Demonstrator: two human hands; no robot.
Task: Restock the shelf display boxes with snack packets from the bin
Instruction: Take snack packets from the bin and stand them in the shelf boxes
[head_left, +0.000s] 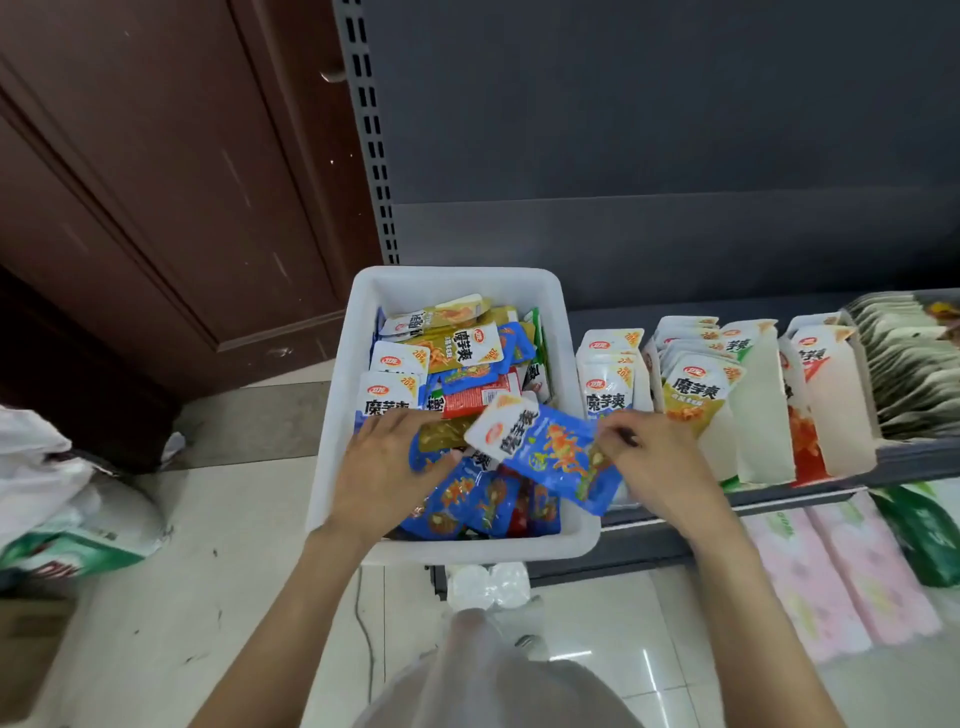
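A white plastic bin (363, 291) sits at the left end of the dark shelf, piled with blue, yellow and red snack packets. My right hand (657, 457) pinches the right edge of a blue and white snack packet (550, 452) held above the bin's front right corner. My left hand (384, 467) reaches into the bin and grips blue packets (431, 457) in the pile. To the right of the bin stand the white display boxes (763, 415), with upright packets (610, 384) in them.
The grey shelf back panel (649, 130) rises behind the bin. A box of pale packets (914, 374) stands at the far right. Pink tissue packs (831, 571) lie on the lower level. Bags (62, 499) sit on the tiled floor at left, beside a brown door (156, 182).
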